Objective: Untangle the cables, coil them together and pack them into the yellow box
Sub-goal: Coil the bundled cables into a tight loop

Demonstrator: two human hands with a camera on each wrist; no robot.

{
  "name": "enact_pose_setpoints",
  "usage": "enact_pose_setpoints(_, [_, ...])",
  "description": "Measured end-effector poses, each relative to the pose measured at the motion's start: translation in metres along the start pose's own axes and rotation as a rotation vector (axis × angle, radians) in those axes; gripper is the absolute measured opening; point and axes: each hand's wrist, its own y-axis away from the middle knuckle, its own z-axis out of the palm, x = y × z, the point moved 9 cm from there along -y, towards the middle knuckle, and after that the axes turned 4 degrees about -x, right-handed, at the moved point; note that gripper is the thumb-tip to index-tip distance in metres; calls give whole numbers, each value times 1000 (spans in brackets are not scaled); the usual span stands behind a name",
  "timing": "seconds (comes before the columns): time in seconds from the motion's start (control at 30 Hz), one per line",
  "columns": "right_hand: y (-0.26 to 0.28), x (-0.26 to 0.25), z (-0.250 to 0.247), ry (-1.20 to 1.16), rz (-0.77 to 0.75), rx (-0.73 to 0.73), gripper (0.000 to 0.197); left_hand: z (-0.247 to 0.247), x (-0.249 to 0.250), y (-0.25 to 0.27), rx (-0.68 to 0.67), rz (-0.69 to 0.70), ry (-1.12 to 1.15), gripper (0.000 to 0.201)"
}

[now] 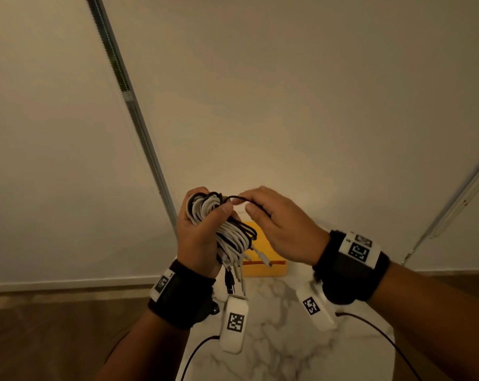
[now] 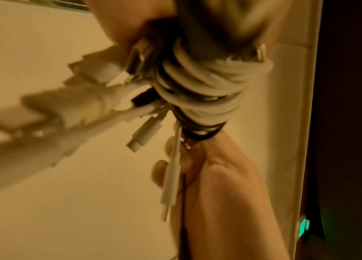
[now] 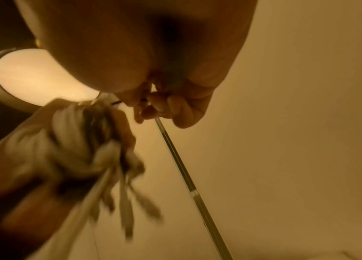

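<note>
Cables, white rubber ones and thin black ones wound into one thick bundle (image 1: pixel 222 224), are sitting in your left hand (image 1: pixel 197 237), fingers curled around the coils, raised above the open yellow cardboard box (image 1: pixel 263 266) on the marbled white tabletop (image 1: pixel 277 339). Your right hand (image 1: pixel 282 224) is pinching the loose black cable end (image 1: pixel 242 198) near the bundle's top. You are probably finishing the wrap: be keeping that strand taut, laying it tight across the middle, and tucking it under before lowering everything into the box. Only the head view is showing the box; the left wrist view is showing the white turns stacked above black ones and the plugs (image 2: pixel 146 130) dangling free, though blurred.
</note>
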Motion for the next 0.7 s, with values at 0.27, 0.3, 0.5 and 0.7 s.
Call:
enact_pose_setpoints(0.27, [16, -1, 36, -379, 121, -208, 50, -3, 2, -2, 119, 50, 123, 23])
enact_pose_setpoints(0.3, [17, -1, 43, -454, 137, -247, 61, -3, 1, -2, 125, 55, 127, 23])
enact_pose_setpoints(0.5, [14, 8, 49, -415, 165, -261, 90, -5, -4, 6, 162, 56, 90, 28])
enact_pose_setpoints(0.7, [15, 5, 45, -435, 113, -181, 110, -8, -9, 12, 176, 70, -3, 25])
